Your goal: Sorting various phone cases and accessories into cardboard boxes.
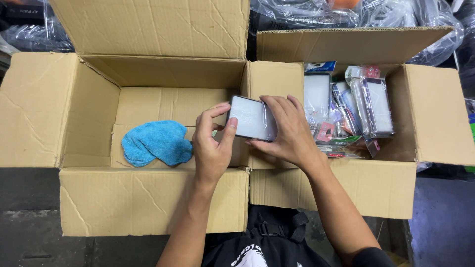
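Cardboard fills the view: a big open box (94, 113) on the left holding only a blue cloth (156, 142), and a second open box (430, 113) on the right packed with clear-wrapped packets (373, 106). Crumpled plastic bags (307, 12) lie behind, dark floor (29, 198) below. Both forearms reach up from the lower edge. The left hand (212, 148) and right hand (289, 131) together grip a flat white rectangular packet (252, 118) over the seam between the boxes, fingers curled on its edges. Its long axis tilts from upper left toward lower right, broad face upward.
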